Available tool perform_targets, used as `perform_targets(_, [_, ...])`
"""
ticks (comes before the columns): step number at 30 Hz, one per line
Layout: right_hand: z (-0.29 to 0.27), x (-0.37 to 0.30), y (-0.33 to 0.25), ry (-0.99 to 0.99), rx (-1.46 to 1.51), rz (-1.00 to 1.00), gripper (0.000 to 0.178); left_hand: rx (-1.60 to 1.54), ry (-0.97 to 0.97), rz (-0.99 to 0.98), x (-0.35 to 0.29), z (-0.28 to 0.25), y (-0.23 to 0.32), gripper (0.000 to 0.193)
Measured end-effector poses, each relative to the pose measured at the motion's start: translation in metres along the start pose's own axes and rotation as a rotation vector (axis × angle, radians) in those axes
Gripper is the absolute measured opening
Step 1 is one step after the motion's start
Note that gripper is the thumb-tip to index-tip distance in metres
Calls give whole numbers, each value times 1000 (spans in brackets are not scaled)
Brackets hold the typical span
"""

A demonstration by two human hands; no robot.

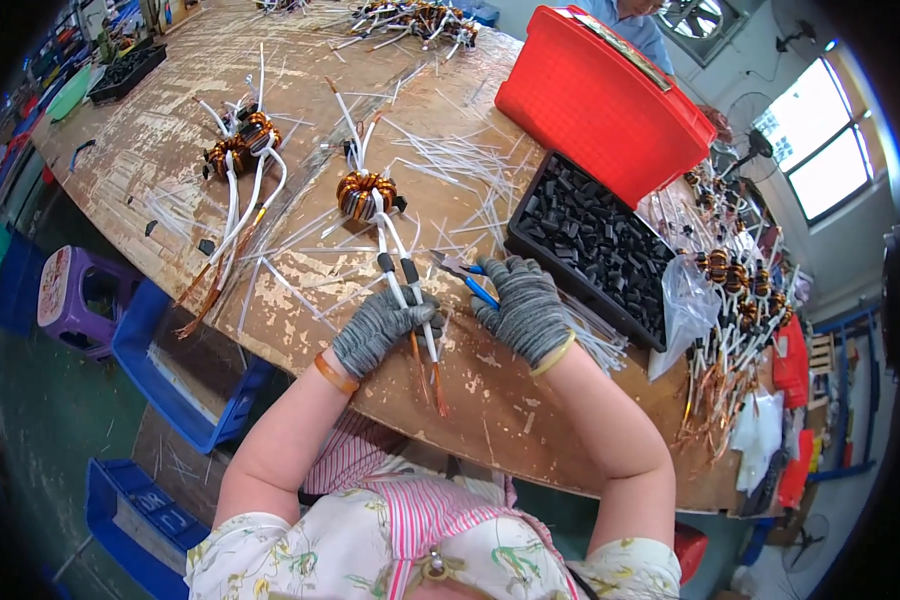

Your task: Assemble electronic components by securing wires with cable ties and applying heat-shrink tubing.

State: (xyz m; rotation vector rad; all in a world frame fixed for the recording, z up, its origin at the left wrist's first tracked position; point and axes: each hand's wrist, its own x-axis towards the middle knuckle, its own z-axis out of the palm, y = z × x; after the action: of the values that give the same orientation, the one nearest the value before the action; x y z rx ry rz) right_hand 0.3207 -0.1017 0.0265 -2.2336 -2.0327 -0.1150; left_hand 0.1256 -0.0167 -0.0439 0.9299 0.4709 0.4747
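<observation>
A copper-wound ring coil [355, 196] lies on the worktable, with two white-sleeved leads [391, 238] running toward me. My gloved left hand [372, 332] is closed around these leads. Just beyond its fingers, a short black sleeve [410, 271] sits on each lead, and bare copper strands [439, 392] stick out at the near ends. In my gloved right hand [526, 308] is a pair of blue-handled cutting pliers [481, 291], their jaws pointing left toward the leads without touching them. The fingers of that hand partly hide the handles.
A black tray [590, 315] of small black pieces stands right of my right hand, a red crate [610, 115] behind it. White tube strips [455, 160] litter the table. More coils lie at left [242, 145] and right [735, 275]. Blue bins [185, 410] stand below the left edge.
</observation>
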Motion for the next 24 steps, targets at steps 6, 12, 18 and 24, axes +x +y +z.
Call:
perform_targets(6, [0, 7, -11, 12, -80, -52, 56, 30, -22, 35, 4, -1, -3, 24])
perform_targets(12, [-2, 22, -19, 46, -128, -113, 51, 45, 1, 52, 4, -3, -5, 24])
perform_targets(18, [1, 23, -15, -296, 408, 96, 38, -24, -3, 87, -2, 4, -2, 23])
perform_targets(24, [29, -21, 16, -173, 992, 408, 38, 63, 267, 33, -16, -2, 5, 21])
